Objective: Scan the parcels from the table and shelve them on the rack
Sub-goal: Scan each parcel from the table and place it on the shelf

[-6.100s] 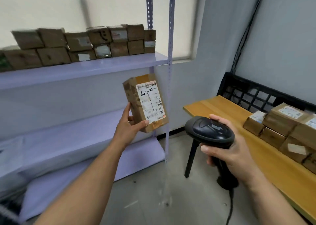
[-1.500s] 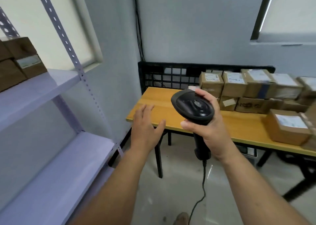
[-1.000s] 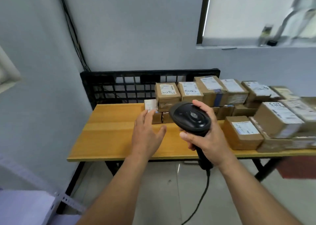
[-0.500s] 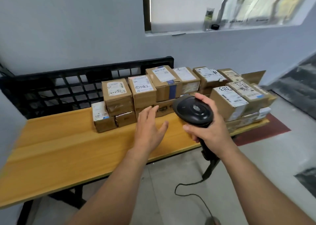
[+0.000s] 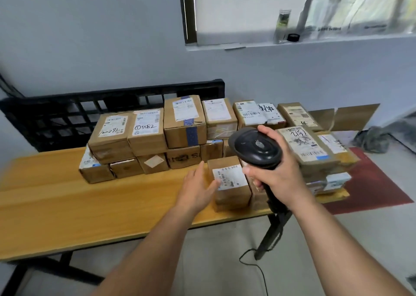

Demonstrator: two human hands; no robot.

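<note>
Parcels point(image 5: 184, 122) stacked on table point(image 5: 90, 205), crate point(image 5: 56, 106) behind them

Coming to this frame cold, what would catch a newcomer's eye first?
The black barcode scanner stands out first, gripped in the right hand near centre frame. Just left of it, the open left hand reaches to the side of a small labelled parcel at the front of the wooden table. Behind them, a stacked pile of brown parcels runs along the table's back.
</note>
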